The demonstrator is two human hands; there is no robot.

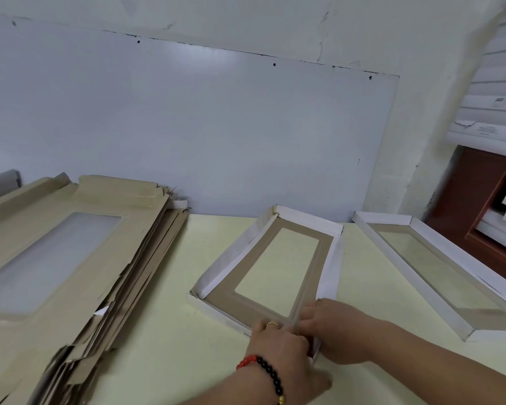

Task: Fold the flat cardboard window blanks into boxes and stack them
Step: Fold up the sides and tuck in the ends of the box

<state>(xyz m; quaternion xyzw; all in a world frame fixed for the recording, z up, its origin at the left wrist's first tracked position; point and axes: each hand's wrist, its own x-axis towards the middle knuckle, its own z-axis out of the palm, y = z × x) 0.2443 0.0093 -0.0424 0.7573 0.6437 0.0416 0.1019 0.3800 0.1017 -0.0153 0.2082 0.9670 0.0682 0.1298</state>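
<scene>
At the lower centre of the frame both hands meet at the near right corner of a half-folded box [270, 264] lying on the pale table [164, 340]. The left hand [278, 346], with a ring and a red and black bead bracelet [263, 368], curls its fingers onto the corner flap; the right hand [339, 331] pinches the same corner from the right side. The box shows its brown inside and a clear window, with white walls standing along its far and left edges (the right wall leans outward). To its right, just apart, a finished box [438, 270] lies with all walls up, running toward the lower right edge. At the left of the frame a tall, ragged pile of flat blanks [79, 258] rests on the table, the top one showing its window. A white board [187, 127] leans on the wall behind.
</scene>
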